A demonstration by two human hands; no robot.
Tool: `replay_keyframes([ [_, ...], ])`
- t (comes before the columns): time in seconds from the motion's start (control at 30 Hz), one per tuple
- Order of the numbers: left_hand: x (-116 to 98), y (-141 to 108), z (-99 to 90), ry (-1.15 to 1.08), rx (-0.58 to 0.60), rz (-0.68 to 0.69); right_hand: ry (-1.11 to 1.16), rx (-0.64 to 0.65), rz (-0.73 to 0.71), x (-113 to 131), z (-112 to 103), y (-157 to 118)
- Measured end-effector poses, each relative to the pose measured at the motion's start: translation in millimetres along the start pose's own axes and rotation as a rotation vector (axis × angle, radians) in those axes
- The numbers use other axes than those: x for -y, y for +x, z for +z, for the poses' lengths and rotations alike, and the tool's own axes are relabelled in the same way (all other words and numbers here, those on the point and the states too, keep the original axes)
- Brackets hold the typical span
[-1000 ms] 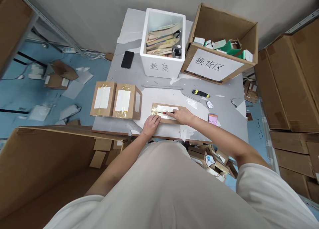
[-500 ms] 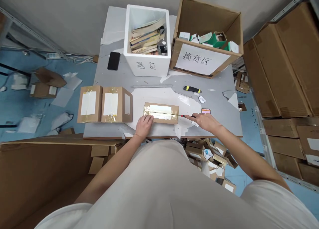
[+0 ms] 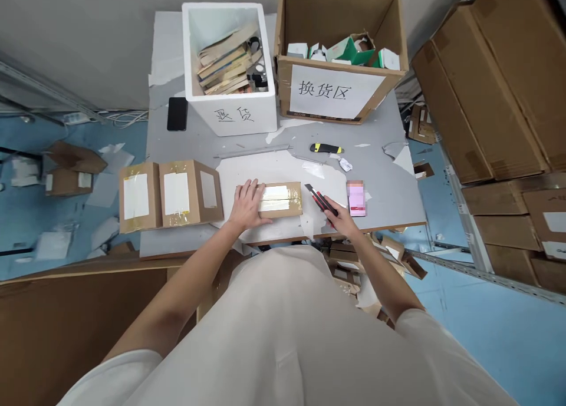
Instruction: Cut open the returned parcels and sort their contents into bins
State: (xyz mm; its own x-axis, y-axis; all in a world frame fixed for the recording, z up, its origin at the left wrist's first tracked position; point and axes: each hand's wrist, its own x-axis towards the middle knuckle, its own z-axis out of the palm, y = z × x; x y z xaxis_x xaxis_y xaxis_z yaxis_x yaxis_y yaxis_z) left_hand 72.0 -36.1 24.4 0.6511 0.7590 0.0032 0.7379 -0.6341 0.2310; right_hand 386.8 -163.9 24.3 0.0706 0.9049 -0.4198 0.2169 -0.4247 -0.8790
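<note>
A small flat cardboard box (image 3: 289, 207) lies on the table in front of me, with clear tape and white labels on top and a cut line running along its middle. My left hand (image 3: 249, 205) grips its left end, fingers over the far side and thumb at the near edge. To the right of the box, my right hand (image 3: 342, 217) is closed round a red and black utility knife (image 3: 322, 200). The knife's tip points away and to the left, apart from the box. Just right of that hand lies a phone (image 3: 357, 200) with a lit pinkish screen.
Two taped cartons (image 3: 179, 194) stand at the left. A white foam box (image 3: 234, 111) with books and a big open carton (image 3: 340, 93) with small boxes stand at the back. A yellow-black cutter (image 3: 326, 148) and a dark phone (image 3: 177, 114) lie on the table (image 3: 247, 144).
My right hand has drawn the knife off the box's right end, and its blade now angles away from me. My left hand has shifted to the box's left end. The view has turned slightly.
</note>
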Motion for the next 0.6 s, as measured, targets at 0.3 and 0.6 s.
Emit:
replay_keyframes([
  [0.3, 1, 10, -0.3, -0.008, 0.059, -0.013, 0.124, -0.013, -0.007, -11, 14, 6],
  [0.6, 1, 13, -1.7, -0.044, 0.051, -0.039, 0.127, 0.060, 0.018, -6, 17, 11],
])
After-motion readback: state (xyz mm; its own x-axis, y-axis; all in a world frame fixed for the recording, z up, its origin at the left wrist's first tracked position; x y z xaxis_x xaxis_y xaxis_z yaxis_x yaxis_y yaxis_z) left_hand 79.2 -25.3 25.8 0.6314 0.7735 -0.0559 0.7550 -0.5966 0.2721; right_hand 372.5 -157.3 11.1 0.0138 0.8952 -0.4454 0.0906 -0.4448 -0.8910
